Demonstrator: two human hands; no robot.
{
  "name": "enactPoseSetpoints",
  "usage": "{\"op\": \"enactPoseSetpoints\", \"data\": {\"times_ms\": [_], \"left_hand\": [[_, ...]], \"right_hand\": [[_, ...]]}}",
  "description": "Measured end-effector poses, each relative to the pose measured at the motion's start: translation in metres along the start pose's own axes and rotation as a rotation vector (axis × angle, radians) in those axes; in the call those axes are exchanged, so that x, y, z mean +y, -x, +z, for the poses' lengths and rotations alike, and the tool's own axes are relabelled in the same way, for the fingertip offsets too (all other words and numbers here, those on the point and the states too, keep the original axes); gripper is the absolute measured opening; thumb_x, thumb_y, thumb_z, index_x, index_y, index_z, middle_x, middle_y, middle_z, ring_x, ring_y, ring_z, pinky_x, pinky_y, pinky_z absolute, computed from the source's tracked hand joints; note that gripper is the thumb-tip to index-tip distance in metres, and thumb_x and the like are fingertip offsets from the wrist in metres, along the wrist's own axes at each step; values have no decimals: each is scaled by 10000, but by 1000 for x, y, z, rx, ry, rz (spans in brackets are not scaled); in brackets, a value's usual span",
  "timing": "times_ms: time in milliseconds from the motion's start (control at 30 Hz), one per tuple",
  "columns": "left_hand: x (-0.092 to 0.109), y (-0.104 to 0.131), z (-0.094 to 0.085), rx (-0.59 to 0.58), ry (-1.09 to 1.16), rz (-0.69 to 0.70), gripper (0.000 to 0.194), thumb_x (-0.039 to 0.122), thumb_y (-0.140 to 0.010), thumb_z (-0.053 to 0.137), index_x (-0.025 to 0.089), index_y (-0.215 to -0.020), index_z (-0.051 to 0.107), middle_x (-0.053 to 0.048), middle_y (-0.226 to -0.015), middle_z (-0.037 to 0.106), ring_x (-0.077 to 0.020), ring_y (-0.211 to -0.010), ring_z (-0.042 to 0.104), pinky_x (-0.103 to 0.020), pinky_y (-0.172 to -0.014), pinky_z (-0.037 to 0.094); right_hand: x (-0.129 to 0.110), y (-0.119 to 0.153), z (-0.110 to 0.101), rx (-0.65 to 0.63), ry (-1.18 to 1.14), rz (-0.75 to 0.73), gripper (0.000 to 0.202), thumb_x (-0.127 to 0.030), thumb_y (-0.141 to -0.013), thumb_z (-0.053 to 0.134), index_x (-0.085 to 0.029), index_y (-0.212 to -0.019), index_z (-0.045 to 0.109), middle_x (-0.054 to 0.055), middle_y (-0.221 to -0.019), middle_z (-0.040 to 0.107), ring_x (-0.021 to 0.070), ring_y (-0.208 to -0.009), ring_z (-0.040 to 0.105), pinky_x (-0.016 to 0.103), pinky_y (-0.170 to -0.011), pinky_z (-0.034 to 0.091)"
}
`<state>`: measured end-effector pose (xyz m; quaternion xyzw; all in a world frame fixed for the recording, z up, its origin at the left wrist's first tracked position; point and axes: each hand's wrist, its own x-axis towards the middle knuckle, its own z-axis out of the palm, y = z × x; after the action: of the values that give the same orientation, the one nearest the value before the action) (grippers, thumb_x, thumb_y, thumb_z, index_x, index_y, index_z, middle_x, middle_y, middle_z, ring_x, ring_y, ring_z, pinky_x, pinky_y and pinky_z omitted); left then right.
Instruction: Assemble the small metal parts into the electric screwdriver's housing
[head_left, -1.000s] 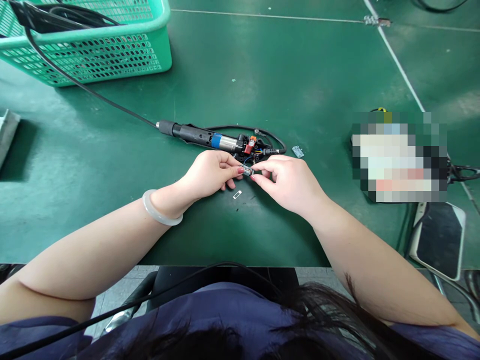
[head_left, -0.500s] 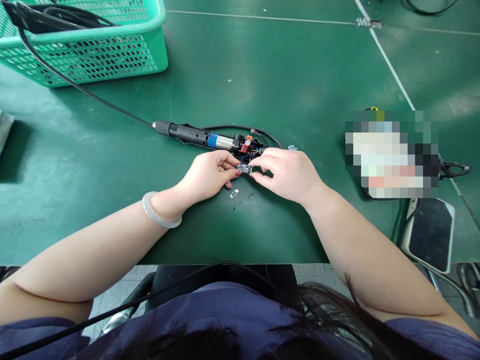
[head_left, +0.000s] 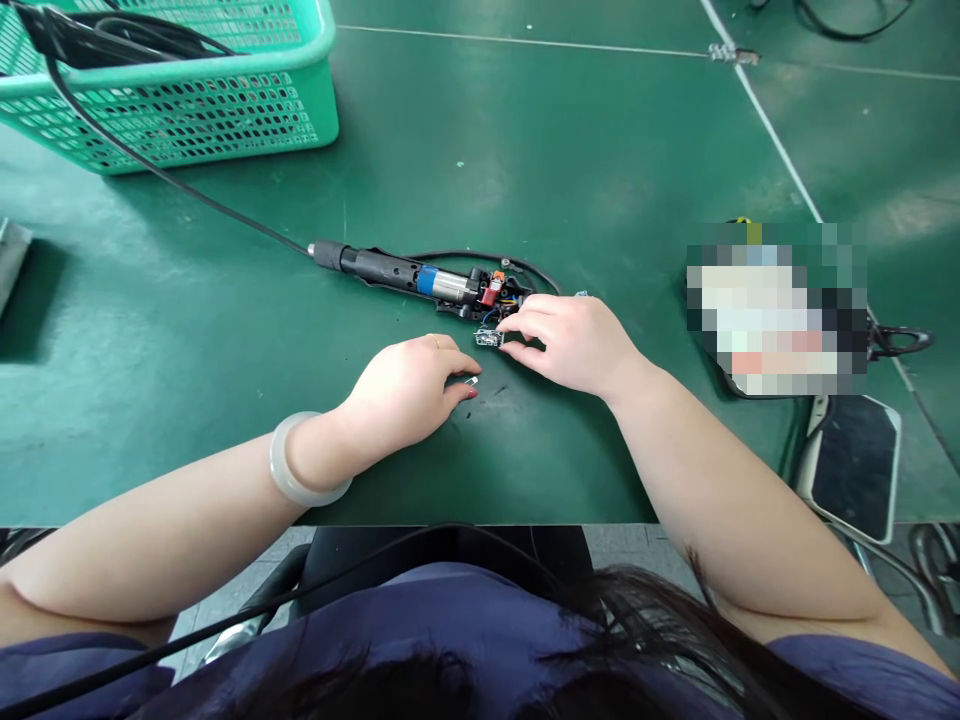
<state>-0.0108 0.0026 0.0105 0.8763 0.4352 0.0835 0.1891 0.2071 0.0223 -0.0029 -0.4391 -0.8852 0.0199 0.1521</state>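
Note:
Between the thumb and fingers of my right hand (head_left: 571,340) is a small circuit board (head_left: 489,338), pinched at its right end. Just behind it lies an opened black electric screwdriver (head_left: 386,268), showing a silver motor, a blue band, a red switch part and thin wires. My left hand (head_left: 405,398) rests lower on the table, thumb and fingers apart around a small white rectangular piece (head_left: 472,380). Whether the fingertips touch that piece I cannot tell. The screwdriver's right end is partly hidden by my right hand.
A green perforated basket (head_left: 202,120) with black cables stands at the back left; one cable runs to the screwdriver. To the right are a blurred-out item (head_left: 772,310) and a dark-faced flat device (head_left: 856,468) at the table edge. Tiny dark bits lie near my left hand.
My left hand has let go of the circuit board and moved down and slightly left to the white piece. My right hand keeps holding the board in nearly the same place.

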Motion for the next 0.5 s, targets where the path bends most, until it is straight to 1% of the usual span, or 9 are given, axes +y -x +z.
{"op": "enactPoseSetpoints", "data": {"times_ms": [67,133,200,333,500], "left_hand": [[0,-1,1,-6,-19,18,211,276,-872,535,220,-969,714,-25,-981,698,-201,-898,633,-299,-794,469],[-2,-2,2,-8,-47,37,221,228,-888,492,220,-920,711,-19,-960,697,-191,-879,633,-287,-768,467],[-3,-2,3,-16,-106,79,229,195,-895,462,215,-898,690,-20,-935,685,-178,-812,630,-280,-700,456],[-2,-1,3,-69,-240,165,201,152,-895,425,203,-949,612,-28,-907,633,-161,-666,591,-284,-577,399],[4,2,0,-124,-303,206,221,87,-887,367,178,-987,542,-45,-880,598,-174,-687,587,-291,-594,402]], "right_hand": [[-1,0,0,1,-4,-5,191,-268,-871,563,-175,-937,716,48,-916,697,175,-776,626,281,-584,388],[-1,0,0,-4,-6,-5,193,-271,-873,560,-174,-934,716,46,-913,697,172,-768,624,279,-580,388],[-1,0,0,-14,-8,-8,189,-268,-872,559,-176,-927,715,42,-908,696,168,-758,618,277,-581,387],[0,0,2,-18,-15,-16,187,-276,-874,556,-187,-932,710,40,-917,691,164,-761,608,275,-599,389],[0,0,3,-3,-12,-22,196,-284,-874,556,-183,-949,707,42,-910,687,164,-758,607,276,-599,389]]}}
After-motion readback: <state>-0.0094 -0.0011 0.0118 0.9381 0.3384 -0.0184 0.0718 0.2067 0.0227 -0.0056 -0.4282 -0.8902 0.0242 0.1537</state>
